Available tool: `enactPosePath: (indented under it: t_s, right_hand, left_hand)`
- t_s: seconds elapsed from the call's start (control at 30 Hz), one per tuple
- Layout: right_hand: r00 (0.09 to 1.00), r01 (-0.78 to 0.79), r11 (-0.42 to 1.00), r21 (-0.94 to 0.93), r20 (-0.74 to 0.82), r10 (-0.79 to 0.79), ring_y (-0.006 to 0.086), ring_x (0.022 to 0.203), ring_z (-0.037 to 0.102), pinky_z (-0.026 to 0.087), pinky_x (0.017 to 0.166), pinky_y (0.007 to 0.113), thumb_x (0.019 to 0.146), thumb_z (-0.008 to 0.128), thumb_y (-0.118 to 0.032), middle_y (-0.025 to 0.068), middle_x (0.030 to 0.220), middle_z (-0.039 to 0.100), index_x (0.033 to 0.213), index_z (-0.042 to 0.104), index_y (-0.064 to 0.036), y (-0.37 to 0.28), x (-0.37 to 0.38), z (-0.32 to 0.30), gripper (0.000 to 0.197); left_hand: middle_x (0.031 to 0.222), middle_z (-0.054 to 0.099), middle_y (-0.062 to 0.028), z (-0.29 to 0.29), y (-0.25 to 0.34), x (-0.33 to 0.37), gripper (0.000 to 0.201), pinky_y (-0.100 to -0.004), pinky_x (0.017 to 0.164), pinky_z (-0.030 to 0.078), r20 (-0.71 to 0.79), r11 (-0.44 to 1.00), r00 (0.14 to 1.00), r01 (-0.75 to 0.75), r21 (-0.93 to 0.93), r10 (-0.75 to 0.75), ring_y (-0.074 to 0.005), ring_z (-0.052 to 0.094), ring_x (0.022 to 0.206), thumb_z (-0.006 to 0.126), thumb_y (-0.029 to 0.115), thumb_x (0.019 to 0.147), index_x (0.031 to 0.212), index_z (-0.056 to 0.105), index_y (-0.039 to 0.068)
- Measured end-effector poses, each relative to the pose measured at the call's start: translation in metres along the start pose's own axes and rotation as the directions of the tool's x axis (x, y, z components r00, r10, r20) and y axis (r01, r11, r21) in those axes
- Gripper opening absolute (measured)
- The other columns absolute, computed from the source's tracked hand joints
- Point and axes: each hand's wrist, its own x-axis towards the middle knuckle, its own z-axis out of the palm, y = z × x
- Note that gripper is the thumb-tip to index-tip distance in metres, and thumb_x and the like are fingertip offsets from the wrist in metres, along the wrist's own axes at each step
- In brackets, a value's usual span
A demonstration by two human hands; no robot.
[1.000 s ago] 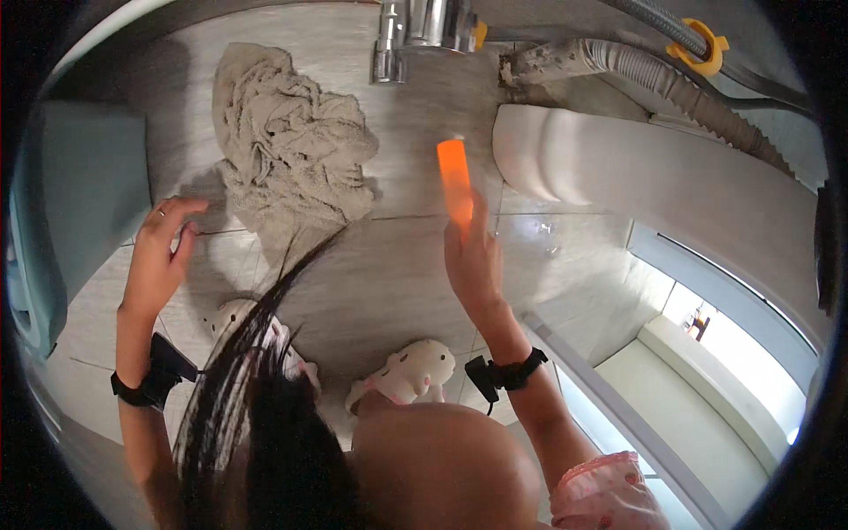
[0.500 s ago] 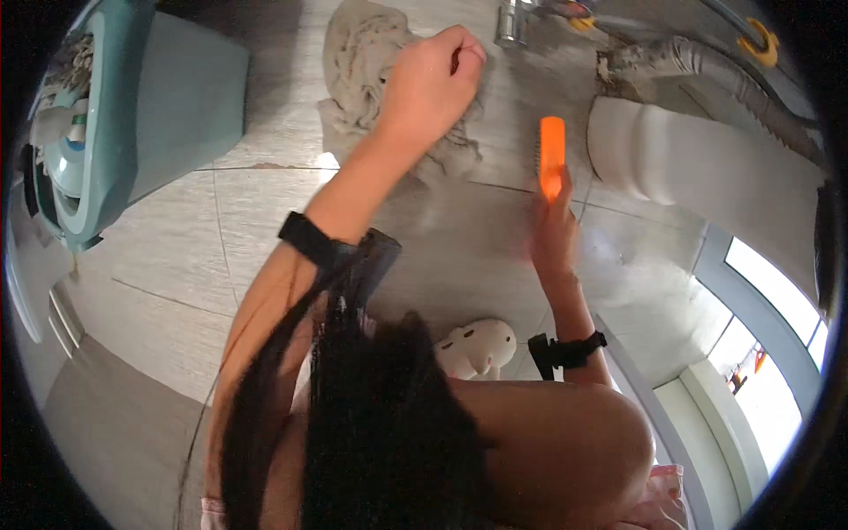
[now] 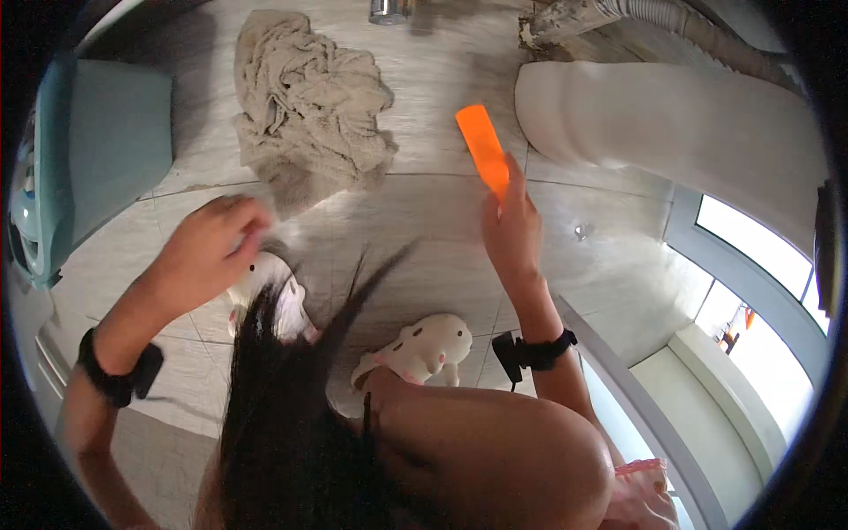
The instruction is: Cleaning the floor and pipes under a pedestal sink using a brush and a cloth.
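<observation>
My right hand [image 3: 514,234] is closed round the lower end of an orange brush [image 3: 482,150], which points up and away over the tiles. The brush's flat, smooth face shows; its bristles are out of sight. My left hand [image 3: 212,247] hangs at the left above a white slipper [image 3: 265,274], with its fingers curled in and a little blurred. Whether something small is pinched in them I cannot make out. A crumpled grey-brown towel [image 3: 314,110] lies on the floor ahead, between the two hands and touched by neither.
A blue-green bin [image 3: 119,124] stands at the left. To the right are a thick white pedestal [image 3: 654,115] and a grey corrugated hose [image 3: 671,18]. Another white slipper [image 3: 433,346] is below me. A metal cylinder [image 3: 389,11] stands at the far edge, and a framed glass door [image 3: 751,230] at right.
My left hand has drawn back from over the towel toward me and to the left, uncovering the towel. The brush has turned in my right hand, so its bristles no longer show. The view has shifted.
</observation>
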Motion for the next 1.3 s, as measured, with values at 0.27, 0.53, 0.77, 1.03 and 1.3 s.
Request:
enactPosePath:
  t_s: [0.27,0.53,0.77,1.03,1.3]
  right_hand:
    - [0.994,-0.104,0.993,-0.063,-0.044,0.102,0.0345,0.089,0.064,0.051,0.074,0.045,0.09,0.057,-0.014,0.0134,0.106,0.064,0.143,0.037,-0.0228,0.05,-0.035,-0.029,0.057]
    - [0.996,0.006,0.99,-0.138,-0.083,-0.018,0.036,0.072,0.063,0.052,0.062,0.043,0.089,0.058,-0.014,0.0123,0.089,0.063,0.143,0.036,-0.027,0.053,0.009,-0.023,0.06]
    - [0.988,-0.114,0.95,-0.292,-0.133,0.078,0.0262,0.062,0.063,0.051,0.054,0.039,0.089,0.06,-0.02,0.0069,0.084,0.061,0.144,0.034,-0.024,0.066,-0.026,-0.015,0.061]
    - [0.983,-0.071,0.921,-0.382,-0.184,-0.001,0.0224,0.061,0.063,0.052,0.052,0.037,0.088,0.061,-0.021,0.003,0.081,0.061,0.144,0.034,-0.0213,0.059,-0.012,-0.002,0.063]
    - [0.975,-0.039,0.951,-0.305,-0.219,-0.03,0.0266,0.062,0.062,0.05,0.049,0.041,0.09,0.056,-0.018,0.0077,0.083,0.06,0.147,0.025,-0.0183,0.019,0.02,0.004,0.065]
  left_hand:
    - [0.133,0.042,-0.0159,0.01,-0.005,0.047,0.047,-0.0462,0.106,0.031,-0.242,0.955,0.96,-0.066,0.289,0.139,-0.0368,0.036,0.127,0.063,0.008,0.078,0.122,0.049,0.005]
    - [0.142,0.033,-0.0163,0.049,0.007,0.146,0.065,-0.0592,0.108,0.019,-0.415,0.898,0.888,0.007,0.44,0.196,-0.0364,0.027,0.135,0.067,0.027,0.079,0.135,0.04,0.007]
    - [0.142,0.035,-0.0139,0.052,0.0,0.16,0.065,-0.057,0.109,0.017,-0.411,0.925,0.882,-0.07,0.373,0.232,-0.0346,0.026,0.136,0.065,0.021,0.076,0.133,0.039,0.006]
    - [0.135,0.041,-0.0132,0.047,0.004,0.16,0.058,-0.0556,0.106,0.022,-0.447,0.931,0.862,-0.072,0.358,0.239,-0.0316,0.032,0.132,0.067,0.021,0.077,0.129,0.045,0.007]
    - [0.134,0.043,-0.0106,0.048,0.011,0.171,0.054,-0.0551,0.105,0.023,-0.49,0.925,0.838,-0.043,0.377,0.238,-0.0302,0.036,0.129,0.065,0.017,0.076,0.126,0.047,0.008]
